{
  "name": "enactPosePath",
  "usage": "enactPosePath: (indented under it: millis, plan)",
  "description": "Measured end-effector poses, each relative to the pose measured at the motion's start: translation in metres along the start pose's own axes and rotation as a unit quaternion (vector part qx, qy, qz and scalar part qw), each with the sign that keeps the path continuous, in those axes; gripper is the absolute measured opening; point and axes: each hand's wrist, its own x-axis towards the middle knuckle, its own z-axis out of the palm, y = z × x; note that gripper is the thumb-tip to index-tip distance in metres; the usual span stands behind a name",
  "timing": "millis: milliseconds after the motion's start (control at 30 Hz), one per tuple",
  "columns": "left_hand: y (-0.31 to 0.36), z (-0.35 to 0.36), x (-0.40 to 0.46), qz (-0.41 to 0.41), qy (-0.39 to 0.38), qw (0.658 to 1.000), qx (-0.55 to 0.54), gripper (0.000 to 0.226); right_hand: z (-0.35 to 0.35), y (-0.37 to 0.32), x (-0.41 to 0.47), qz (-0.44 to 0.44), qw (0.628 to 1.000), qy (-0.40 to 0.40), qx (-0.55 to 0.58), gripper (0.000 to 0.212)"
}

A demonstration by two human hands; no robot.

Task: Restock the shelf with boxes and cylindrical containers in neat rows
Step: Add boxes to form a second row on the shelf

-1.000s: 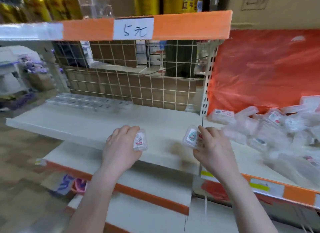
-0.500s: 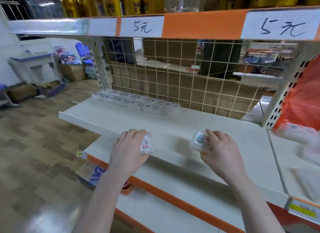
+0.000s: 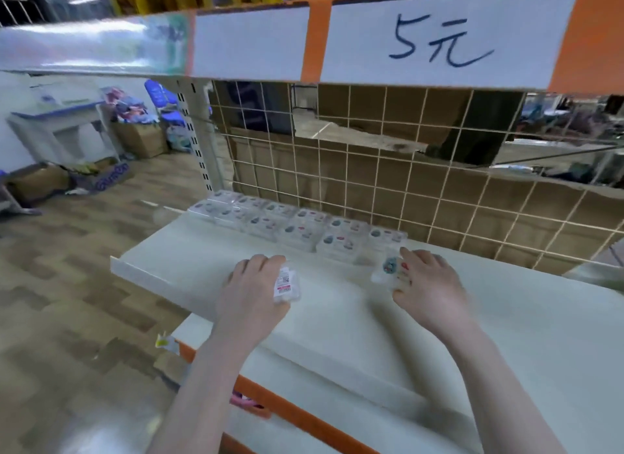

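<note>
My left hand grips a small clear plastic box with a red and white label, held over the white shelf. My right hand grips a second clear box with a cartoon picture on its lid, just in front of the right end of the rows. Several clear boxes lie flat in two rows along the back of the shelf, against the wire grid.
A wire grid back panel closes the shelf's rear. The upper shelf edge with a price label hangs close overhead. A lower shelf with an orange edge juts out below. Cardboard boxes and a desk stand on the floor at left.
The view has swung left and closer to the rows of boxes. Both hands, each still holding its box, have come forward over the shelf toward the rows.
</note>
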Motion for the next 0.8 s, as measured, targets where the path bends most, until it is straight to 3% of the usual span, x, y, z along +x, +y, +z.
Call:
enactPosePath:
  millis: [433, 800]
  plan:
    - [-0.037, 0.018, 0.057, 0.032, -0.008, 0.998, -0.046, 0.065, 0.016, -0.016, 0.057, 0.018, 0.996, -0.083, -0.04, 0.065]
    - [-0.052, 0.023, 0.08, 0.061, -0.034, 0.997, -0.024, 0.068, 0.034, -0.015, 0.066, 0.044, 0.996, -0.075, -0.027, 0.056]
